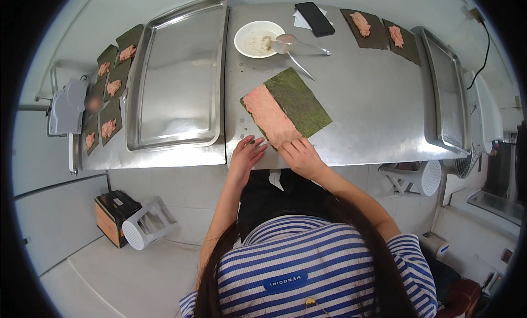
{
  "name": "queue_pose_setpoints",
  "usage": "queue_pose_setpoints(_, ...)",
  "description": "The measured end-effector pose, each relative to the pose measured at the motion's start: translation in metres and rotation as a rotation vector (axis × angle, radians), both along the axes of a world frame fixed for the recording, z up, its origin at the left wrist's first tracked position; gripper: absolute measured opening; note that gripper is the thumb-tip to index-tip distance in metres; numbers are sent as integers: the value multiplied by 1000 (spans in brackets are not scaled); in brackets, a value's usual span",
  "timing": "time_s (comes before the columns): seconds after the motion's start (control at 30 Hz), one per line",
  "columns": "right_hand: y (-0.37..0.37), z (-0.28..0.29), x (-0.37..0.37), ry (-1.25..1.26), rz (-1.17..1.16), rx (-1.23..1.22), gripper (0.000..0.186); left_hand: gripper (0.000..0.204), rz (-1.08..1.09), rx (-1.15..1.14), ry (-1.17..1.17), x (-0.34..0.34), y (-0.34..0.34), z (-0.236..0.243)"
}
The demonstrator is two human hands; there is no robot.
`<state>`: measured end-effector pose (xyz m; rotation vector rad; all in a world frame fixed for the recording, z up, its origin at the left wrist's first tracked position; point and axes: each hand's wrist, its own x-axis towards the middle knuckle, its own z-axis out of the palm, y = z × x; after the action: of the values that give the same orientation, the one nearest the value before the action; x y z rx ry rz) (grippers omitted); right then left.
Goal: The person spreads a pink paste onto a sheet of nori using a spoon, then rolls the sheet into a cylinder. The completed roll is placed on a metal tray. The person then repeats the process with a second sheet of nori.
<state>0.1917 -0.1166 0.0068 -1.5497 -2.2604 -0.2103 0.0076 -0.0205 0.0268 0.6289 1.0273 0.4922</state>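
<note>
A green seaweed sheet (pixel 299 104) lies slanted on the steel table, its left half covered by flattened pink paste (pixel 267 112). My right hand (pixel 301 158) is at the sheet's near corner, fingers bent together on the coated edge; whether the thumb is underneath is hidden. Just left of that corner, my left hand (pixel 246 158) has loosely bent, parted fingers with nothing visible in them. Beyond the sheet sits a white bowl (pixel 247 42) with pale residue, two metal spoons (pixel 304 65) resting at its right side.
Large steel trays (pixel 175 82) (pixel 444 87) flank my work area on the table (pixel 373 109). Seaweed pieces with pink paste lie at far left (pixel 112 126) and back right (pixel 373 35). A black phone (pixel 314 19) rests on paper. Plastic stools (pixel 143 230) (pixel 425 178) stand below.
</note>
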Motion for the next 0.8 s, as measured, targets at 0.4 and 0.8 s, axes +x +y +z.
queue_pose_setpoints(0.4, -6, -10, -11, 790, -372, 37, 17, 42, -131, 110, 105, 1, 1, -2)
queue_pose_setpoints(0.8, -9, -29, -6, 1381, -656, 47, 12, 39, 34, 438, 231, 65, 30, -28)
